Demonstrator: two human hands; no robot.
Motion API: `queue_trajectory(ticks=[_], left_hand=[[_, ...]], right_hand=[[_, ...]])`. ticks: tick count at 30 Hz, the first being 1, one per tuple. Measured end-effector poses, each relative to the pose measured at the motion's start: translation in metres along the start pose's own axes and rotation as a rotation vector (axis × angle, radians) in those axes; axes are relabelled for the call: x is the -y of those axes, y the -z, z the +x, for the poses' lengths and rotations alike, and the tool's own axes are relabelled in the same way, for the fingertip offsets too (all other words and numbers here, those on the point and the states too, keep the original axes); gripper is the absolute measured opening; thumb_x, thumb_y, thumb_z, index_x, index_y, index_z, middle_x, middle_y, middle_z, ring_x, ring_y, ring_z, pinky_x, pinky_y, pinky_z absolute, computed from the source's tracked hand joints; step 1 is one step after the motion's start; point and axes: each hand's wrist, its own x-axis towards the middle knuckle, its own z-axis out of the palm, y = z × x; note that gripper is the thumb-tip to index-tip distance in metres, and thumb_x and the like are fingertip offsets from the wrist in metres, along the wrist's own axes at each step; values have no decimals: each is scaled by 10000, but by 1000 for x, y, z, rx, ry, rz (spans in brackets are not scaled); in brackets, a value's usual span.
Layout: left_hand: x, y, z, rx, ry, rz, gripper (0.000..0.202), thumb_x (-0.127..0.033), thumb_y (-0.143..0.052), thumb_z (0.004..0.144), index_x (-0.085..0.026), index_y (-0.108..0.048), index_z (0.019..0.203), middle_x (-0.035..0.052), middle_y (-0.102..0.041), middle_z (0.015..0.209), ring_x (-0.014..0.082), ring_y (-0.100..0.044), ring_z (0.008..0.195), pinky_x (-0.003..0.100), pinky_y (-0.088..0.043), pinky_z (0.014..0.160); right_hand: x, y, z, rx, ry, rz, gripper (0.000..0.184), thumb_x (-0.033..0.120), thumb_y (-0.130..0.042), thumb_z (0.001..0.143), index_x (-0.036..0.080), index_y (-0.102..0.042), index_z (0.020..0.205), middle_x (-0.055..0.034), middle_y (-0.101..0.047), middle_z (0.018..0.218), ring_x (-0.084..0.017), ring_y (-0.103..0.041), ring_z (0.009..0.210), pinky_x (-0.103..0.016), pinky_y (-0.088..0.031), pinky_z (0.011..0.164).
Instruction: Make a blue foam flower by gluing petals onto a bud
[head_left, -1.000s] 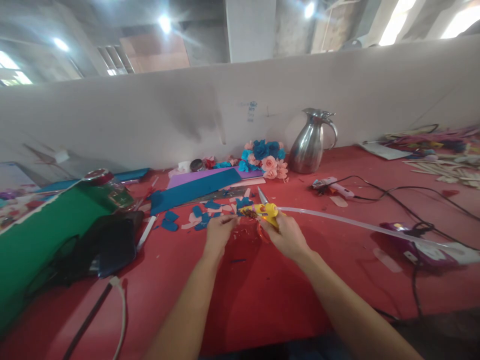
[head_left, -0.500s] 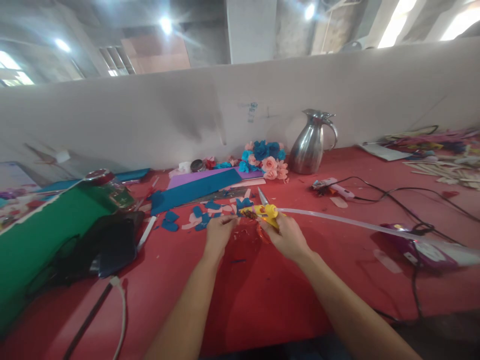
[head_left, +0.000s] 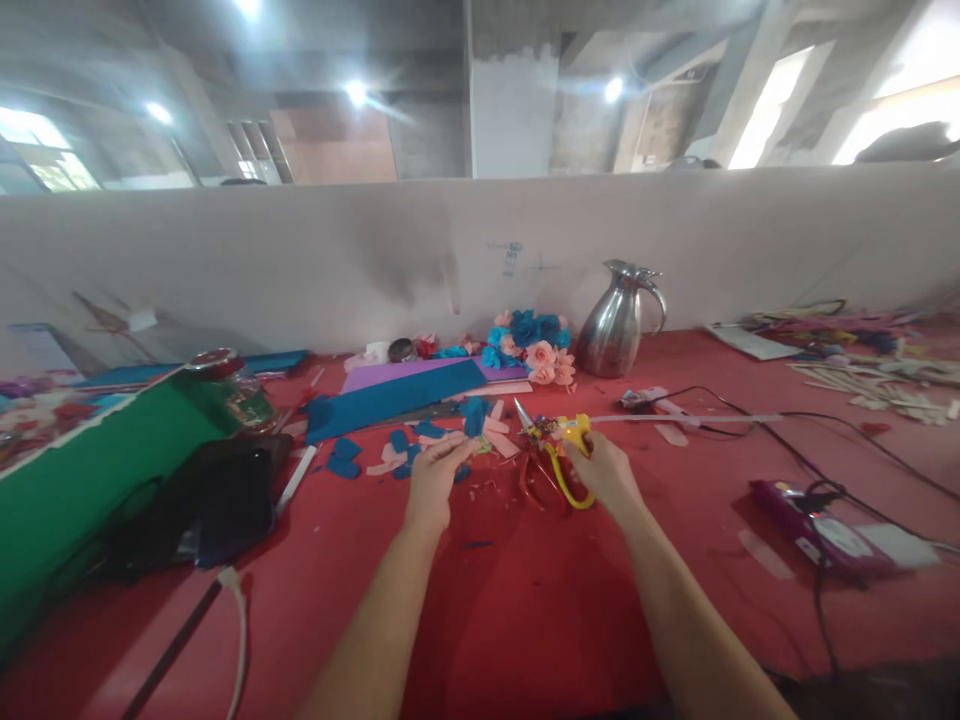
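Observation:
My left hand [head_left: 436, 482] is closed in a pinch on a blue paper petal [head_left: 474, 415], which stands up from the fingertips. Exactly how the petal is gripped is too small to see. In my right hand [head_left: 606, 475] is a yellow glue gun [head_left: 576, 430], its nozzle facing left and a long pale glue stick [head_left: 667, 418] trailing from its back. Scissors [head_left: 522, 412] lie on the table behind and below the gun, partly hidden by it. Loose blue paper petals [head_left: 343, 457] and pink paper pieces [head_left: 499, 440] lie scattered around my left hand.
Behind the hands are a blue paper strip [head_left: 397, 398], a bunch of paper flowers [head_left: 541, 350] and a steel jug [head_left: 616, 325]. A purple device [head_left: 817, 530] with cables lies right. At left are a black pouch [head_left: 202, 500], a jar [head_left: 244, 390] and a green box [head_left: 90, 490].
The glue gun in my right hand has moved right, away from my left hand. The petal in my left hand now stands clear of the nozzle. The view has tilted up slightly.

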Motion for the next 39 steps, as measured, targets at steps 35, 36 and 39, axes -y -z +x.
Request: queue_trajectory(ticks=[35,36,39], left_hand=[[0,-14,-15,164,-84,-38,170,-306,-729,687,-196,-773,810,46,-746,826,185,-653,806,292,-485,781],[2,-13,-14,164,-98,-18,179,-312,-722,696,-199,-774,825,48,-746,839,187,-651,809,293,-484,779],[5,-12,-13,157,-130,50,204,-329,-708,708,-205,-774,857,53,-746,846,193,-645,812,298,-480,768]], right_hand=[[83,-38,-30,262,33,1104,191,356,-711,683,184,-742,759,-18,-698,709,-178,-627,684,-289,-496,683],[83,-38,-30,264,32,1108,194,360,-710,683,184,-738,758,-18,-696,709,-179,-627,688,-290,-497,686],[84,-38,-31,254,20,1111,205,377,-708,681,183,-723,744,-14,-684,692,-171,-617,667,-283,-495,669]])
